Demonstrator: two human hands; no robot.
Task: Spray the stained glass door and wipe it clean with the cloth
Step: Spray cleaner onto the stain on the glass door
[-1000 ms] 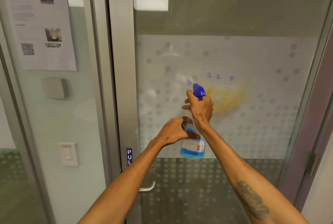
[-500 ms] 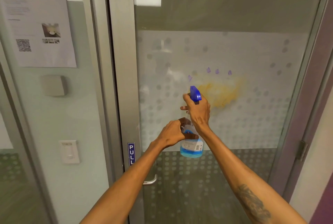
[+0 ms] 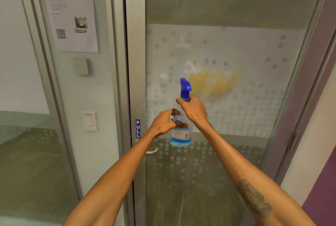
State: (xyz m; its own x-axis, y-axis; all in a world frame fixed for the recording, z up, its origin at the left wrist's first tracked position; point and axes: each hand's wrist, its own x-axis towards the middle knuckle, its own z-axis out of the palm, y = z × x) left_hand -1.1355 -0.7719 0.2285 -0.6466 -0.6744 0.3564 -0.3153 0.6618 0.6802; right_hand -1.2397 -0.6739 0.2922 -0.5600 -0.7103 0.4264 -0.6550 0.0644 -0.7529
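A glass door with a frosted dotted band stands straight ahead. A yellow-orange smear marks the glass at mid height, with small purple dots just above it. In front of the door I hold a clear spray bottle with blue liquid and a blue trigger head. My right hand grips its neck under the trigger. My left hand wraps the bottle's body from the left. No cloth is visible.
The door's metal frame carries a blue PULL sign and a lever handle. Left of it, a glass panel holds a taped paper notice, a grey box and a white switch. A purple wall rises at right.
The view has shifted so the door and smear sit further right and higher. The bottle and both hands have dropped slightly below the smear; both grips are unchanged.
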